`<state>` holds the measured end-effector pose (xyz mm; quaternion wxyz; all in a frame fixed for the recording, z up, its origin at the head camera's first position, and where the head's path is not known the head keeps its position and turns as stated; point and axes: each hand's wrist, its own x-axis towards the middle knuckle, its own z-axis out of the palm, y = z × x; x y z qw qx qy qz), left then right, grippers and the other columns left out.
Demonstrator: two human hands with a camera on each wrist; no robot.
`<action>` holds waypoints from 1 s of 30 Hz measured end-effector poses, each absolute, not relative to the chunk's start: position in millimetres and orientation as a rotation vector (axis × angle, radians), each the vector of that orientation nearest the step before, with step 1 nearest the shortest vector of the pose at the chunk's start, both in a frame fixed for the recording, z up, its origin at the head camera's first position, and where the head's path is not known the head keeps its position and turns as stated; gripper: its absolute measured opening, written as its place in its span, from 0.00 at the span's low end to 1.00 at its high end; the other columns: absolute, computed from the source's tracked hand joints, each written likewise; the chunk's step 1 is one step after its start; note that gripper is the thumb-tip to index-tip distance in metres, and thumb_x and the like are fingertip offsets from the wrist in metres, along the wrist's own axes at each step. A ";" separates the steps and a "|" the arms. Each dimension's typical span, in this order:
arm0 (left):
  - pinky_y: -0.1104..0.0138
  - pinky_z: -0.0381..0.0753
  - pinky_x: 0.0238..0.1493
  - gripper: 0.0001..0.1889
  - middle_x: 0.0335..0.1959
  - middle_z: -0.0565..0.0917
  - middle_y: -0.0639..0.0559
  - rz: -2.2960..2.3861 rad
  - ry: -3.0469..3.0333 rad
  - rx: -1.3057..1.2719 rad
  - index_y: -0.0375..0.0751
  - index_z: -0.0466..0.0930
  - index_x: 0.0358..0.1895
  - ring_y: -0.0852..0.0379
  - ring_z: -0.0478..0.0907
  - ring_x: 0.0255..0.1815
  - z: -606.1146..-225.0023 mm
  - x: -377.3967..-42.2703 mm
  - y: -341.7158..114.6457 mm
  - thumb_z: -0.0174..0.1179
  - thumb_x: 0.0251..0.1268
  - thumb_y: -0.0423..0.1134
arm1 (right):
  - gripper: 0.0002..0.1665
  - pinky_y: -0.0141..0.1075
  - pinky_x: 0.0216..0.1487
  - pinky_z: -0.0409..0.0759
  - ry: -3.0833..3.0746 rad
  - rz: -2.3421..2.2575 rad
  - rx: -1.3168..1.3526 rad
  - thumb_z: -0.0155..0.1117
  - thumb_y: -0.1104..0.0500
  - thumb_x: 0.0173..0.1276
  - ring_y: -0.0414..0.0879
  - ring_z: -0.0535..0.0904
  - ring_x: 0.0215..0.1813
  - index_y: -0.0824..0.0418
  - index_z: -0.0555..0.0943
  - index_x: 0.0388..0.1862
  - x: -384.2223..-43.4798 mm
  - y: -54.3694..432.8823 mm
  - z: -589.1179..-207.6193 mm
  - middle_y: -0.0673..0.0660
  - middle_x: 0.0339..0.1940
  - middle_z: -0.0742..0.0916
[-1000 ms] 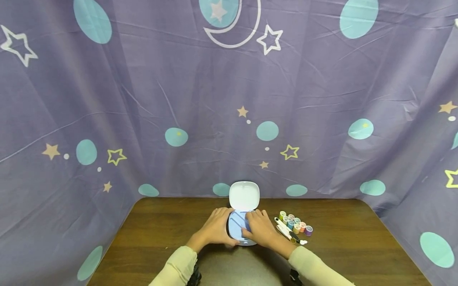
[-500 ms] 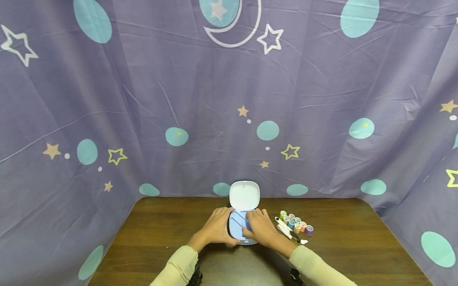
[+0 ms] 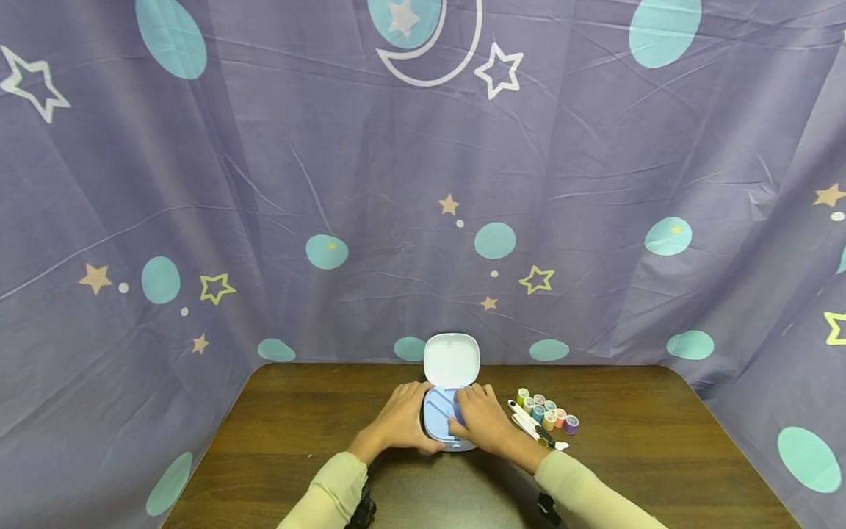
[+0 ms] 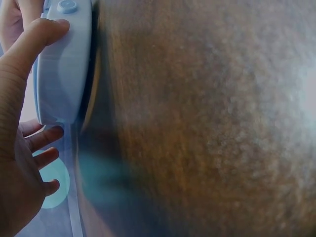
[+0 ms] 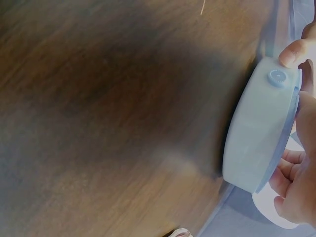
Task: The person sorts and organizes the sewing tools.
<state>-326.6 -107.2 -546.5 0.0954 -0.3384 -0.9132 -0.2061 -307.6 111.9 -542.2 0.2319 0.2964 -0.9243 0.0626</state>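
A small light-blue case [image 5: 256,128] stands on the table with its white lid [image 3: 452,360] raised at the back. Inside the case lies a blue tray [image 3: 438,417] with slots. My left hand [image 3: 399,417] grips the case's left side. In the left wrist view its thumb [image 4: 52,29] presses the case front near a round button [image 4: 68,6], and its other fingers spread past the case's side. My right hand [image 3: 485,420] lies over the tray's right part, fingers curled at its far right, thumb toward the middle. It appears to hold the tray; the fingertips are partly hidden.
Several colourful thread spools [image 3: 549,420] stand in rows on the wooden table [image 3: 297,433] right of the case. White slender tools [image 3: 522,420] and a small dark-handled item [image 3: 544,435] lie beside them. A patterned purple cloth [image 3: 396,184] hangs behind the table.
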 end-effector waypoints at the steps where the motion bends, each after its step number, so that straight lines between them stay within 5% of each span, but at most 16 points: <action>1: 0.50 0.70 0.68 0.56 0.56 0.79 0.48 -0.611 -2.706 -1.002 0.36 0.69 0.68 0.50 0.74 0.59 -546.3 -326.8 -107.2 0.79 0.32 0.63 | 0.19 0.39 0.42 0.63 -2.536 0.168 0.814 0.69 0.47 0.59 0.45 0.69 0.36 0.59 0.76 0.37 -307.7 111.9 -541.8 0.49 0.29 0.77; 30: 0.51 0.72 0.64 0.56 0.53 0.80 0.48 -0.589 -2.665 -0.986 0.35 0.72 0.65 0.50 0.75 0.57 -548.6 -326.9 -108.1 0.79 0.32 0.67 | 0.22 0.41 0.45 0.63 -2.417 0.042 0.775 0.67 0.45 0.60 0.48 0.70 0.37 0.61 0.76 0.40 -303.5 119.8 -524.9 0.53 0.33 0.80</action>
